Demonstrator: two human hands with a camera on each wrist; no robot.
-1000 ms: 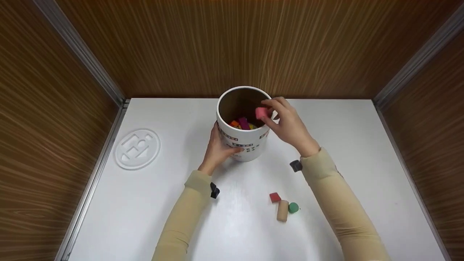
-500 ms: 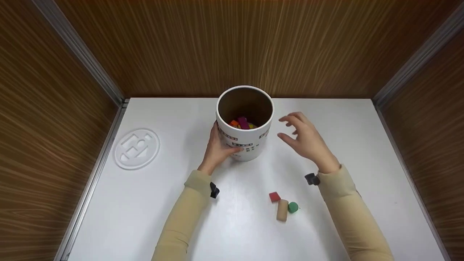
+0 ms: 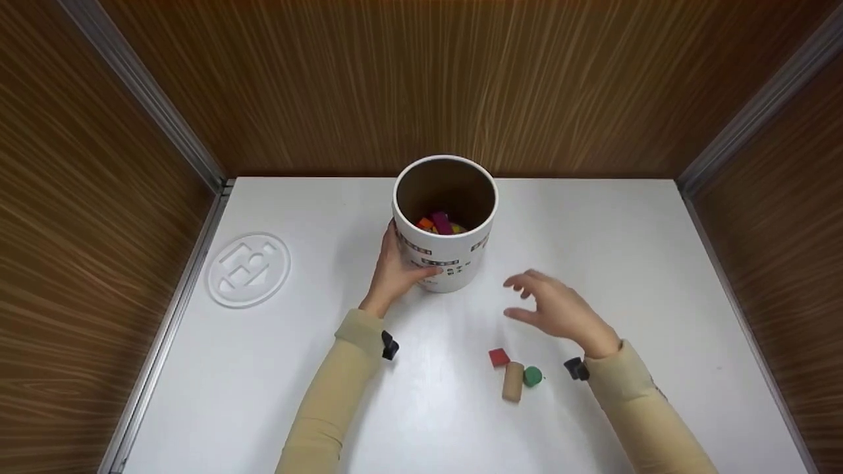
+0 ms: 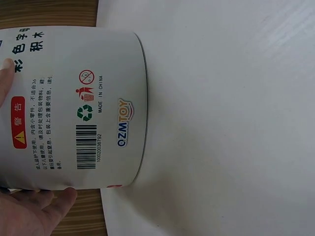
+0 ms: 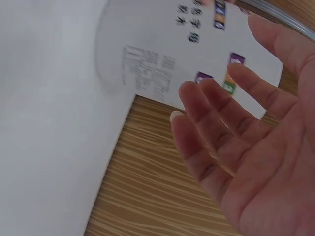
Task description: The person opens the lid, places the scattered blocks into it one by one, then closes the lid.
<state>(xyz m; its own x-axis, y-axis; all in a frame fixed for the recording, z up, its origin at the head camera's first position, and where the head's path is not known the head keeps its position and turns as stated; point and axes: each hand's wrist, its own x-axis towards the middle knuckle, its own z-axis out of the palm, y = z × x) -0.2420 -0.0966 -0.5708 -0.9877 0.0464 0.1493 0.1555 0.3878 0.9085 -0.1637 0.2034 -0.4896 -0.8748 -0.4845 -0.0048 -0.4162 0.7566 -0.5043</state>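
Observation:
A white cylindrical toy bucket [image 3: 445,253] with printed labels stands upright at the back middle of the table. Inside it lie several coloured blocks, among them a purple block [image 3: 442,223] and an orange block [image 3: 426,224]. My left hand [image 3: 393,276] grips the bucket's left side, thumb across its front. To the right of the bucket, my right hand [image 3: 556,309] hovers with nothing in its loosely bent fingers. Just in front of it lie a red block [image 3: 498,357], a plain wooden cylinder [image 3: 513,382] and a green round block [image 3: 533,376], close together.
A white round plate with cut-out shapes [image 3: 249,270] lies on the left of the white table [image 3: 296,395]. Wood-grain panels [image 3: 329,85] stand behind and at both sides, with metal rails in the corners.
A pink block that my right hand held over the bucket's mouth has left my fingers. That hand has drawn back right and toward the loose blocks. My left hand stays put.

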